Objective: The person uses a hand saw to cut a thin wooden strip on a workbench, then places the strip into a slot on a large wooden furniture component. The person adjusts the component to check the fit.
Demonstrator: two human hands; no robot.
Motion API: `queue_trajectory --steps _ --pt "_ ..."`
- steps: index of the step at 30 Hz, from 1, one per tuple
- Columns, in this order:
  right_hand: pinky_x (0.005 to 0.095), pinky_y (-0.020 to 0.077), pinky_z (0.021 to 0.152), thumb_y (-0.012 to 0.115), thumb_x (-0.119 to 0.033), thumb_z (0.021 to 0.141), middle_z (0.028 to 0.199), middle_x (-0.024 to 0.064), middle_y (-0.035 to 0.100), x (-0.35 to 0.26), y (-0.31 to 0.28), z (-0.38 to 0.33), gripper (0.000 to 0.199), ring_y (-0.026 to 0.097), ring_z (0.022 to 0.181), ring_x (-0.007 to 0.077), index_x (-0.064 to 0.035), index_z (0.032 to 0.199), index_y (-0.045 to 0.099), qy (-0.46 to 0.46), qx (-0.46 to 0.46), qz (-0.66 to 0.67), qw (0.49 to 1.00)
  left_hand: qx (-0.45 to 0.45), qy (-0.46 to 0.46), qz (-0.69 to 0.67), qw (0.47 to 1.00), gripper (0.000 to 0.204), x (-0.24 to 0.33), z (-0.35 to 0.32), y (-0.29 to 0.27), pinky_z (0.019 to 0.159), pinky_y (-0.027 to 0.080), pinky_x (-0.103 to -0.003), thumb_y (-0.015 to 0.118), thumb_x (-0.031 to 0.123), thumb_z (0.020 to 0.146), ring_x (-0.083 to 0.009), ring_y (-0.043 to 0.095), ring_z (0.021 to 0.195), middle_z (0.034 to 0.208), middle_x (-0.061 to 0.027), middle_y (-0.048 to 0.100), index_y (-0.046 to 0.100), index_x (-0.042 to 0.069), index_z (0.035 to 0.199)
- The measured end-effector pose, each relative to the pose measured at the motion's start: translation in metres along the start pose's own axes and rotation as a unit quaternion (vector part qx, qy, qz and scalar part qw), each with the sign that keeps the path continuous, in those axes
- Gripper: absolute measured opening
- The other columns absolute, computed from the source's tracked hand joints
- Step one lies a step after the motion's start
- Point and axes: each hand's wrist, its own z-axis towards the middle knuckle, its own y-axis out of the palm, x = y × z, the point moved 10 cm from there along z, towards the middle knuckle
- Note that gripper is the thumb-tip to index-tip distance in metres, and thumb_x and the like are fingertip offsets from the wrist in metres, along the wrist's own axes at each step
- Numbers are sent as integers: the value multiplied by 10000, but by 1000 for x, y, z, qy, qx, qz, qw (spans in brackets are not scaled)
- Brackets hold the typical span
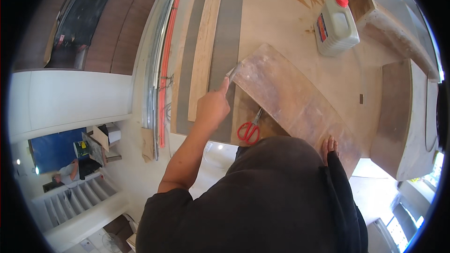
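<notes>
A long brown wooden board lies slantwise on the worktable, with its near end beside my body. My left hand is at the board's far left corner. Its index finger points along a thin, pale grey piece against that corner, and the other fingers are curled in. What that piece is, I cannot make out. My right hand rests on the near right part of the board, fingers lying on its surface; the dark sleeve hides the rest. Scissors with red handles lie between the board and my left forearm.
A pale jug with a red cap stands beyond the board. Pale wooden strips and grey strips lie left on the worktable, near a brown stain. Orange and metal lengths run alongside. A wooden box-like piece sits right. Another person is far left.
</notes>
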Motion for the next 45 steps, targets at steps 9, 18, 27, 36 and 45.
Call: queue_trajectory --steps 9,18,27,36,45 --pt "669 368 1117 463 -315 1019 1698 185 191 1 7 -7 640 275 1523 470 -157 1599 243 46 -81 38 995 29 14 -9 999 688 -8 29 10 714 544 -525 601 87 846 -402 699 794 819 -216 702 485 154 1520" --pt "623 362 1132 535 -260 939 1673 243 230 -12 -25 -4 717 267 1515 498 -59 1590 310 36 -32 76 996 -128 257 -67 956 693 97 -89 103 750 542 -545 607 194 919 -425 700 849 940 -228 704 372 205 1571" --pt "633 417 1089 515 -113 935 1643 267 279 -19 -28 -4 654 317 1490 500 -40 1561 342 46 -4 58 997 10 23 14 1000 636 -16 1 22 754 549 -523 578 122 912 -412 710 822 861 -220 715 459 208 1531" --pt "604 418 1111 644 2 786 1620 275 319 -34 -66 -12 823 329 1489 478 -19 1553 347 38 14 59 997 -101 248 -24 963 703 109 -86 84 649 544 -524 638 156 885 -390 703 740 834 -195 703 430 254 1549" --pt "561 404 1149 681 46 665 1621 275 315 -45 -84 -14 958 332 1490 466 7 1558 337 53 -11 59 997 -114 287 -49 950 704 152 -131 116 636 537 -521 602 134 871 -388 688 725 806 -188 676 442 206 1553"
